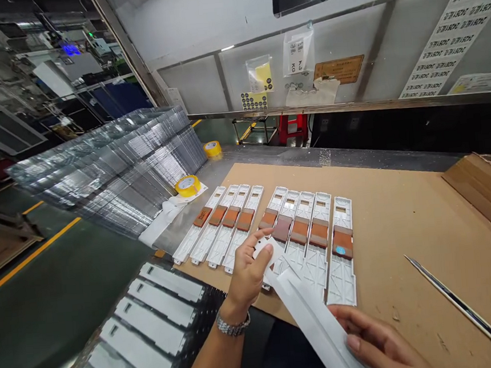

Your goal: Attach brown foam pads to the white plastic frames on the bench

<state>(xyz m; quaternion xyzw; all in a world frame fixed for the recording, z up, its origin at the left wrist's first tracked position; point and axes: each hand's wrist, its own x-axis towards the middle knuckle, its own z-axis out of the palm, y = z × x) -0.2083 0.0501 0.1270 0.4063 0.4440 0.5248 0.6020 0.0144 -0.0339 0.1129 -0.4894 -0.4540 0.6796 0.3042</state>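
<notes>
I've got a long white strip [313, 321] pinched between both hands. My right hand [380, 344] clamps its near end, thumb pressed flat on top; my left hand [247, 272] nips the far tip between thumb and forefinger, fingers closed on it. The strip runs slantwise between my grips, hovering just over the near ends of the white plastic parts [314, 241] laid in a row on the cardboard sheet [403, 221]. Just beyond my left fingertips sit their brown pads [300, 231]. By my reckoning I'm mid-way through handling this strip over the row; the next move wants a steady two-handed hold and careful lining-up. Off to my right lie the tweezers [457, 303], untouched; left, below the bench, a tray of white pieces [150, 324].
</notes>
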